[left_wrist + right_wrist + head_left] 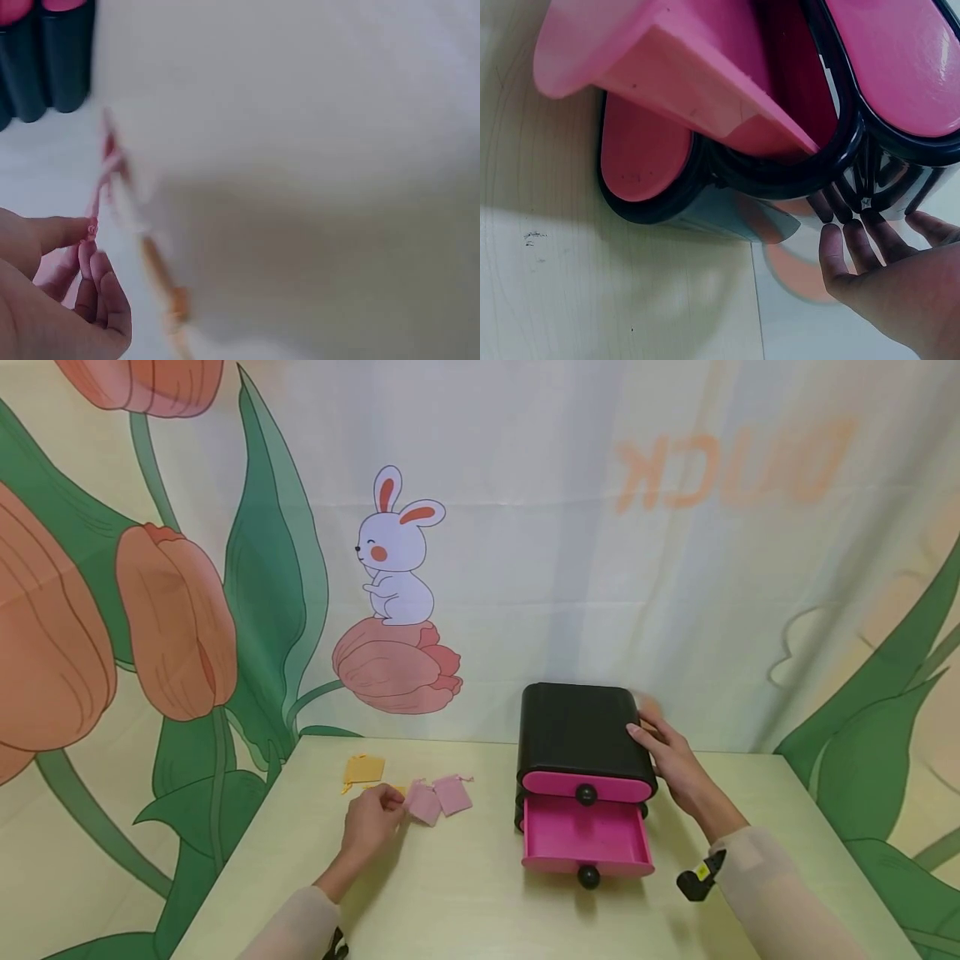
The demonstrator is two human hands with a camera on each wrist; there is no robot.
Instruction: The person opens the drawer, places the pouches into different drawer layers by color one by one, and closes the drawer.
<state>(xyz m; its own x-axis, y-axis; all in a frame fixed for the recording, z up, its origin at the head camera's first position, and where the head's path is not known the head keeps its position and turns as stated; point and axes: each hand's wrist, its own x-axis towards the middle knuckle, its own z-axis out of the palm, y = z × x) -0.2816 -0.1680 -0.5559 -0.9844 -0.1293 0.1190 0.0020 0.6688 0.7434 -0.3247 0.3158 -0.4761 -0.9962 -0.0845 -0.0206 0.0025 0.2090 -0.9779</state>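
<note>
My left hand (371, 822) pinches a pink drawstring pouch between thumb and fingertips; in the left wrist view its gathered pink neck (91, 229) shows there, with more pink cloth behind the fingers. Right beside it lies another pink pouch (453, 794). A yellow pouch (364, 768) lies farther back, and a second is partly hidden behind the hand. My right hand (670, 760) rests against the right side of a black drawer cabinet (577, 727), fingers extended. Its pink middle drawer (585, 839) is pulled out, showing a bare floor; the top drawer (555, 785) is closed.
The cabinet stands on a pale table (450, 902) near its back edge. A curtain (525, 568) with printed tulips and a rabbit hangs right behind. The open drawer, with its black knob (588, 877), juts toward the front. Straps with black devices sit at both wrists.
</note>
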